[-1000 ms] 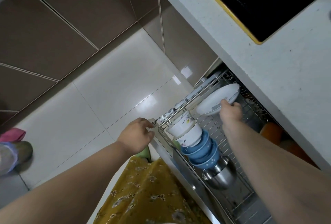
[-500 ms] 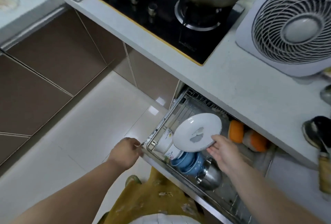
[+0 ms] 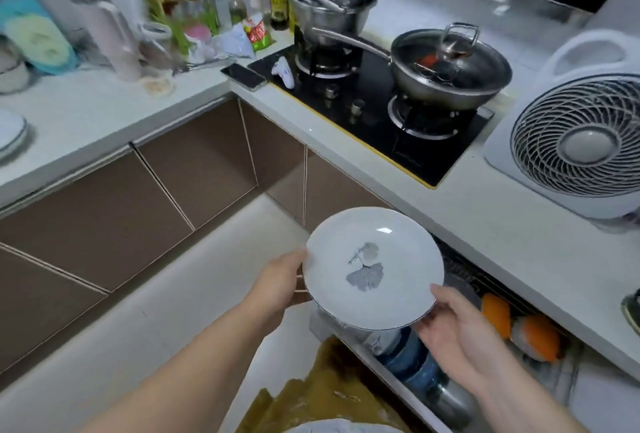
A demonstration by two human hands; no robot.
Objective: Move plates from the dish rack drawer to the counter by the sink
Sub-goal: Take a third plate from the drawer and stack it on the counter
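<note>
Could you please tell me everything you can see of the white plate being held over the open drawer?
The white plate is round and shallow, glossy like glazed ceramic, with a thin dark rim line. Its well bears a grey ginkgo-leaf print with a line of small script and looks clean. It is held in the air, face up and tilted toward the camera, above the open dish rack drawer. The left hand grips its left edge; the right hand holds its lower right edge.

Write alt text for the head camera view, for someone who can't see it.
Both hands, left hand and right hand, hold a white leaf-print plate face up above the open dish rack drawer. Behind, a lidded pan sits on the stove.
</note>
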